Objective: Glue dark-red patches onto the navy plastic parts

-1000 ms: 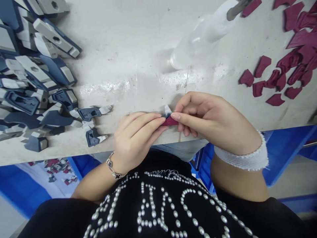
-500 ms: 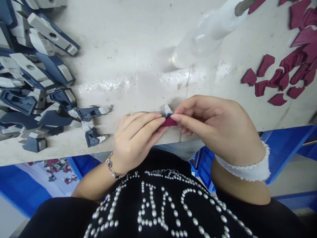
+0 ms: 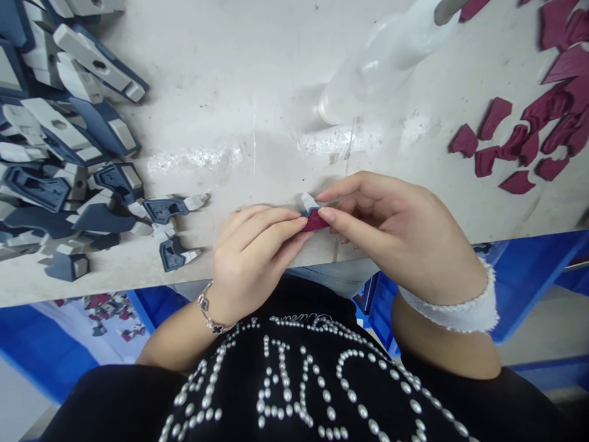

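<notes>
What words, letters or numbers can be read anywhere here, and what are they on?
Shirt: large letters in pearl-like studs, seen upside down and cut off by the frame, so not readable as a word.
Blue and grey pieces: small moulded marks on a few, too small to read.
Dark red pieces, clear bottle, table: no text.

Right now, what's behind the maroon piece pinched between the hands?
Behind the maroon piece a grey-white tip sticks up. The left hand and right hand cover the rest.

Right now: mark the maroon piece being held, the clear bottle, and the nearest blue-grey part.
maroon piece [image 3: 315, 221], head view, exposed middle between fingertips.
clear bottle [image 3: 381, 61], head view, body.
blue-grey part [image 3: 173, 254], head view, blue face.
</notes>
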Motion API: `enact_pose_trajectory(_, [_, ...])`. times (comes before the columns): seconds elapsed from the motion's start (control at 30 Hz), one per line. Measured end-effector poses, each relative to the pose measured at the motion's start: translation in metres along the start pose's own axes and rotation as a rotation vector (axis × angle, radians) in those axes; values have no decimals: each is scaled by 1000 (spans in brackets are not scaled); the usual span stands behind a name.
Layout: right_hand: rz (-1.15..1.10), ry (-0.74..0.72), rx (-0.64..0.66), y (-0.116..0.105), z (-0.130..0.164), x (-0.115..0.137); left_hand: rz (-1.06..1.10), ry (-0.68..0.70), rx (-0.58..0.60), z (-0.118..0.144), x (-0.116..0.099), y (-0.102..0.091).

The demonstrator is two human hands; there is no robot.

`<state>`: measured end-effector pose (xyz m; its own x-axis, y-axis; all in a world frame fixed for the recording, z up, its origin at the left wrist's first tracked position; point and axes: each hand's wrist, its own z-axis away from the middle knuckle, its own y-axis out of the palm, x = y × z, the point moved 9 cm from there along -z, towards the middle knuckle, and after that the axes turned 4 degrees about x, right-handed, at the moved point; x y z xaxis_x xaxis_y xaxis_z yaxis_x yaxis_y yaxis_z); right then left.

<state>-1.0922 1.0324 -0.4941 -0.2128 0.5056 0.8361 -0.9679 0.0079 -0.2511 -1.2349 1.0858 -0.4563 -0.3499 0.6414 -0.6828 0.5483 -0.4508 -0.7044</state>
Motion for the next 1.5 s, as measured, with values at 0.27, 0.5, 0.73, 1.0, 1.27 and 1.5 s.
enact_pose_trajectory(0.27, [-50, 24, 13, -1, -7, 2, -28, -10, -16, 2, -3, 0])
enact_pose_trajectory(0.5, [10, -13, 20, -1, -11, 6, -60, 57, -10, 3, -3, 4])
enact_pose_trajectory(0.73, [31, -280, 93, 6, 20, 45, -110, 211, -138, 4, -35, -31])
enact_pose_trajectory(1.0, [355, -553, -30, -1, 67, 97, 423, -1, -90, -4, -28, -48])
enact_pose_trajectory(1.27, [428, -607, -36, -1, 86, 110, 624, -43, -41, -10, -41, -49])
enact_pose_trajectory(1.5, [450, -622, 24, -6, 88, 113, 589, -17, -37, -9, -44, -48])
